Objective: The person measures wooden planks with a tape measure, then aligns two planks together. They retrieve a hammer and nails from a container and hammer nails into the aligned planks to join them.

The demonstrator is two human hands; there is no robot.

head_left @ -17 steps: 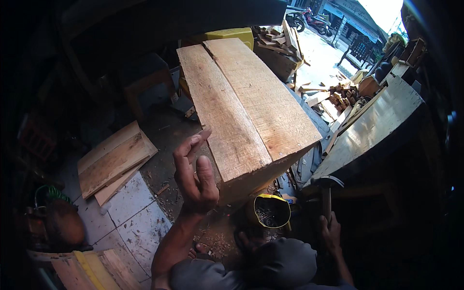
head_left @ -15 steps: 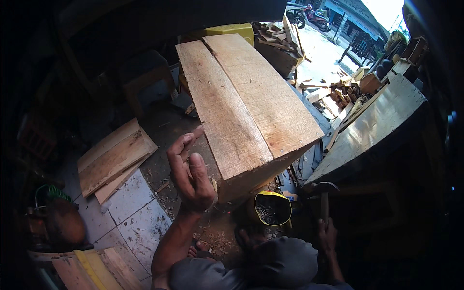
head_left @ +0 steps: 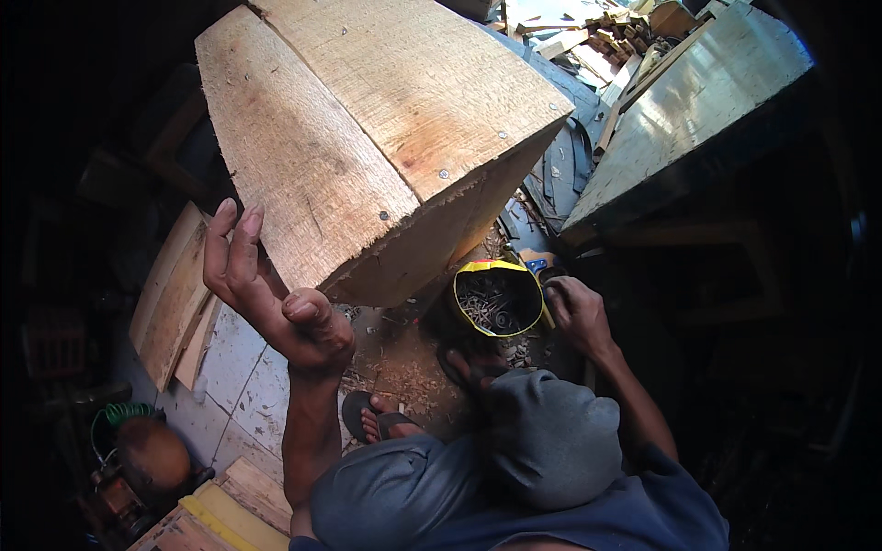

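A large wooden box (head_left: pixel 367 101) with a plank top stands before me, nail heads (head_left: pixel 444 174) showing along its near edge. My left hand (head_left: pixel 285 294) is raised at its near left corner, open with fingers apart and the thumb out; the fingertips overlap the box's left edge, and I cannot tell whether they touch. Down on the right, my right hand (head_left: pixel 581 314) is closed, with bent fingers, beside a dark round container of nails (head_left: pixel 491 303) with a yellow rim. What it holds is hidden; a pale strip (head_left: pixel 589 372) shows below it, too dim to name.
Several boards (head_left: pixel 175 294) lie on the tiled floor to the left. A sheet-topped bench (head_left: pixel 689 110) stands at the right, with scrap wood (head_left: pixel 625 37) piled beyond. A machine with a rounded brown body (head_left: pixel 154 453) sits lower left. Shavings (head_left: pixel 418 376) cover the floor by my feet.
My right hand has moved up and left to the nail container; the hammer it held no longer shows clearly. The view has tilted down, so the box appears higher and nearer.
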